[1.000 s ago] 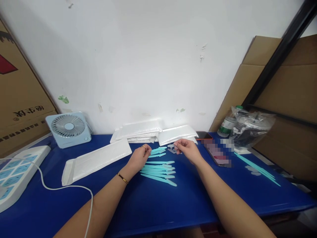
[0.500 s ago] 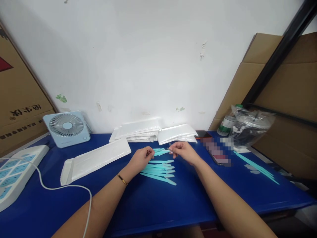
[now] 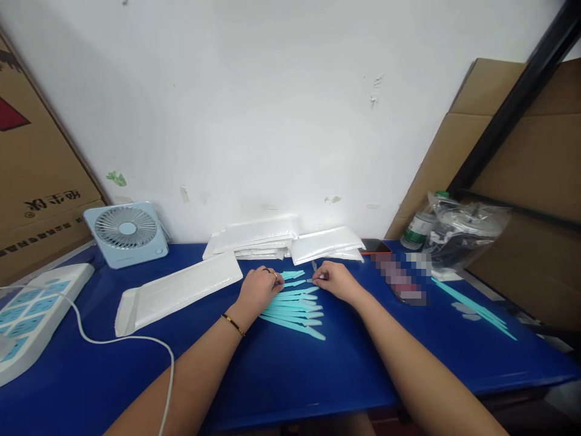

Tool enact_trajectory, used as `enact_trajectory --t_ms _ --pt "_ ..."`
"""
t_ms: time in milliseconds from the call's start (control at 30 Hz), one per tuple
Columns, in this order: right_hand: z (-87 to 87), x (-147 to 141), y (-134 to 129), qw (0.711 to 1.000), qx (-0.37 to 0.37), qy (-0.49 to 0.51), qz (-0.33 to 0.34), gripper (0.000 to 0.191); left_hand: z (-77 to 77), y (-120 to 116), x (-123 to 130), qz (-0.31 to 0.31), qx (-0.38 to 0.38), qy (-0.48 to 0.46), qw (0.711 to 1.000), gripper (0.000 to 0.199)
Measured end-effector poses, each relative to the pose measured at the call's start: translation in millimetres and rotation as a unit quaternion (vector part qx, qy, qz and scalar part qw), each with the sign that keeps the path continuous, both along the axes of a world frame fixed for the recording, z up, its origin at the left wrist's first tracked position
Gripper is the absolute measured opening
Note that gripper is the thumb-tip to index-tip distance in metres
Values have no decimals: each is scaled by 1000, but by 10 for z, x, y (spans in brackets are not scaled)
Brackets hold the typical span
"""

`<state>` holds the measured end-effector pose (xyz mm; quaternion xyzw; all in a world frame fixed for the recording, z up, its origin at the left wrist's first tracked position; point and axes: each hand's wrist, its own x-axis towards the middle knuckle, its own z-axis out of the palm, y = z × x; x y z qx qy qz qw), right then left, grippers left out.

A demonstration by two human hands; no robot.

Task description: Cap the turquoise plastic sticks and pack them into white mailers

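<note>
My left hand (image 3: 259,289) is closed around the handle of a turquoise eyebrow razor (image 3: 296,283), whose blade end points right. More of these razors (image 3: 290,314) lie fanned out on the table just below, several of them with pale translucent covers on their ends. Others (image 3: 293,275) show just beyond my left fingers. My right hand (image 3: 336,281) pinches a small translucent blade cover (image 3: 310,280) close to the tip of the held razor. Whether cover and razor touch is too small to tell.
White padded mailers (image 3: 254,236) are piled against the wall, and a single mailer (image 3: 181,292) lies left of my hand. A fan (image 3: 126,233), a power strip (image 3: 40,315) with a cable, a phone (image 3: 376,246), a bottle (image 3: 416,230) and turquoise sticks (image 3: 474,307) stand or lie around.
My left hand has shifted slightly left and the razor in it is now apart from the others. Another razor lies at the top of the fanned row. The view has moved slightly.
</note>
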<state>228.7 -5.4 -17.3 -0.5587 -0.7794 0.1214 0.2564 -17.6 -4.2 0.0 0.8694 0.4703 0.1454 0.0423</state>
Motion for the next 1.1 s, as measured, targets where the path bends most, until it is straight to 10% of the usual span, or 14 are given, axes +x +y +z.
enact_trajectory --t_ms 500,767,1100 --pt "49 -202 -43 990 -20 84 110 8 -78 76 -3 -29 -86 -89 992 11" --pt "211 435 -2 994 5 30 -105 15 -73 165 -136 47 -22 -103 993 24" --pt "111 233 -31 997 -65 -9 -45 9 -30 146 -129 59 -20 -108 992 19"
